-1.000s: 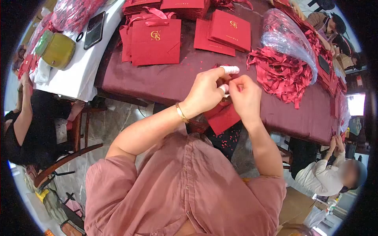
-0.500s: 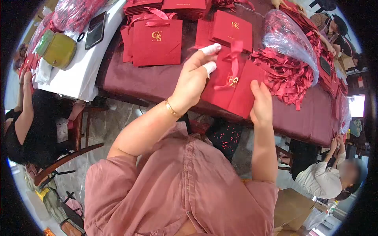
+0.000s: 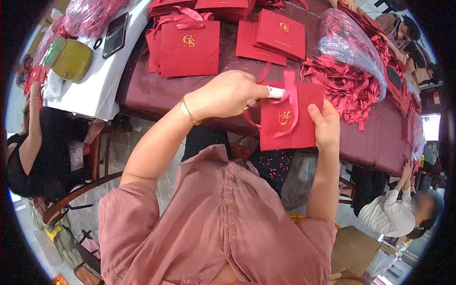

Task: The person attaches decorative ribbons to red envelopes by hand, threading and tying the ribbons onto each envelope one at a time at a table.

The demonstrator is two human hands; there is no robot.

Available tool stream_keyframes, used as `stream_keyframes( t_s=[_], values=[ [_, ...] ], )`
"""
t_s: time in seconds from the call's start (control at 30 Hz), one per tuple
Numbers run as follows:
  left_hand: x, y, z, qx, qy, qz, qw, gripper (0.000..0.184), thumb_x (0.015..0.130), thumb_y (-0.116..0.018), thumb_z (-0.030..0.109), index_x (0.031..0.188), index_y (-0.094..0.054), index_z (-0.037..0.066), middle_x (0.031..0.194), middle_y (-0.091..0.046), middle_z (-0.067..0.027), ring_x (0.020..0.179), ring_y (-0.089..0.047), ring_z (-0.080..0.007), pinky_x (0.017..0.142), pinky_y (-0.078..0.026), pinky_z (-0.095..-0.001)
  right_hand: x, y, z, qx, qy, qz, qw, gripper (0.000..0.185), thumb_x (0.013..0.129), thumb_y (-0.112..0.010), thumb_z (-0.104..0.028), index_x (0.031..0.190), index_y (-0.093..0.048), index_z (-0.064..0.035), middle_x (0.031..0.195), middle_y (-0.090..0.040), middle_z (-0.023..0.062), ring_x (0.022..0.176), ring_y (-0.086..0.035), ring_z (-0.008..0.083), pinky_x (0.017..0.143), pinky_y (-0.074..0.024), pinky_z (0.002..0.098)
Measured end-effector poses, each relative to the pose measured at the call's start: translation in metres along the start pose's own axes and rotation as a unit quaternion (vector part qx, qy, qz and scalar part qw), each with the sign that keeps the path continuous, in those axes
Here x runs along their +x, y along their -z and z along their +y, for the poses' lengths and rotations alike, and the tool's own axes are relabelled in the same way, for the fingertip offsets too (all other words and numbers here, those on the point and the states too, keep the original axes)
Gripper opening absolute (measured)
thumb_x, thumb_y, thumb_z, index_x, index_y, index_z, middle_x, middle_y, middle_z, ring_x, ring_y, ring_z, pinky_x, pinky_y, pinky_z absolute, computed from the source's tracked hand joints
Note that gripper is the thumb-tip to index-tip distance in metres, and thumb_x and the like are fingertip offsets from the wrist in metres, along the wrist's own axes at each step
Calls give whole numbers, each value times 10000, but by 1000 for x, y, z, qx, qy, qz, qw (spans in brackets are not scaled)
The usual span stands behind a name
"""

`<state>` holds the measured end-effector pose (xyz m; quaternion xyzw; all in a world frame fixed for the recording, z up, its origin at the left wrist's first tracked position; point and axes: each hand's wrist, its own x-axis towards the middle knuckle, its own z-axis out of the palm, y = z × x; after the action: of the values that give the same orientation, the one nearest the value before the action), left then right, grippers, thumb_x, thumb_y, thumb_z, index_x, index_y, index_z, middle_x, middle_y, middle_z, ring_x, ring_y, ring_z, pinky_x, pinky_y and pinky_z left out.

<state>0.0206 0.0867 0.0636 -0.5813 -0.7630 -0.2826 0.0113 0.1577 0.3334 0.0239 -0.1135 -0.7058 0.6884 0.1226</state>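
Observation:
A small red bag [image 3: 280, 133] with a gold monogram and pink-red ribbon [image 3: 293, 107] is held up over the table's front edge. My right hand [image 3: 327, 122] grips its right side, thumb on the front. My left hand [image 3: 232, 95], with white tape on a fingertip and a gold bracelet at the wrist, reaches from the left to the ribbon at the bag's upper left. That taped finger points at the ribbon; the other fingers are curled, and whether they pinch anything is hidden.
Red bags [image 3: 190, 52] and flat red bags [image 3: 280, 35] lie at the back of the table [image 3: 156, 97]. Loose ribbons [image 3: 332, 90] spill from a plastic bag at right. On the left stand a jar [image 3: 69, 59] and a phone [image 3: 115, 35]. Co-workers sit at both sides.
The red bag came up from below the table edge and now faces me more squarely. My left hand moved left and turned palm down by the ribbon; my right hand shifted slightly right with the bag.

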Motion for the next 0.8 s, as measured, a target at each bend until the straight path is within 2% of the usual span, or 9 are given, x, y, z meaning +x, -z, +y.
stream_keyframes(
  t_s=[0.1,0.17,0.2,0.27,0.3,0.4,0.63,0.73,0.8],
  values=[
    [-2,5,-7,-17,-23,-42,999,290,768,-638,58,1055,-676,79,805,-630,-124,743,-607,-344,675,-486,-437,3,6,-3,34,-14,24,999,283,949,-552,-41,1222,-563,33,1166,-645,96,1037,-603,167,941,-460,313],
    [-5,4,-5,-79,71,20,994,237,799,-644,70,1034,-677,67,852,-645,-136,779,-606,-348,727,-493,-421,4,7,-3,52,-27,28,998,273,952,-552,-51,1214,-572,23,1157,-647,91,1035,-602,162,934,-461,311],
    [-6,3,1,-80,71,19,994,237,799,-644,70,1034,-677,67,852,-645,-136,779,-606,-348,727,-493,-421,5,9,-1,60,-15,37,997,292,959,-550,-73,1234,-561,23,1187,-637,93,1072,-595,168,958,-450,319],
    [-8,0,18,-78,43,191,977,450,766,-696,32,1203,-597,66,1062,-641,-127,933,-581,-348,844,-474,-424,5,10,0,66,-4,46,997,313,965,-548,-95,1255,-550,23,1217,-628,95,1108,-588,175,982,-440,327],
    [-13,-4,19,-88,17,170,981,575,732,-717,23,1276,-535,64,1058,-634,-110,946,-570,-345,854,-466,-436,6,10,0,87,-13,52,995,314,966,-546,-98,1259,-548,18,1223,-623,93,1107,-586,172,984,-438,323],
    [-19,-23,31,-168,24,125,978,435,689,-712,-16,1099,-574,34,936,-612,-128,879,-571,-327,815,-474,-423,7,5,2,83,-13,57,995,313,966,-541,-91,1261,-546,15,1224,-618,87,1101,-582,165,984,-434,318],
    [-22,-25,42,-292,112,70,947,393,681,-679,-51,1049,-576,44,870,-580,-136,846,-570,-316,760,-480,-409,2,-15,8,54,52,59,995,267,955,-559,-62,1208,-568,22,1146,-642,74,1013,-592,148,924,-456,301],
    [-19,-26,39,-97,21,48,994,503,719,-605,-28,1204,-599,101,778,-553,-91,795,-551,-300,754,-445,-423,0,-13,0,-8,65,49,997,273,959,-554,-65,1215,-556,30,1144,-642,81,1011,-593,152,923,-456,295],
    [-19,-17,36,-42,-8,5,999,536,731,-592,-27,1247,-589,120,772,-556,-88,808,-554,-299,768,-439,-423,-2,-6,5,-36,62,50,996,271,959,-554,-65,1213,-556,31,1144,-641,84,1012,-593,155,925,-457,297]
  ],
)
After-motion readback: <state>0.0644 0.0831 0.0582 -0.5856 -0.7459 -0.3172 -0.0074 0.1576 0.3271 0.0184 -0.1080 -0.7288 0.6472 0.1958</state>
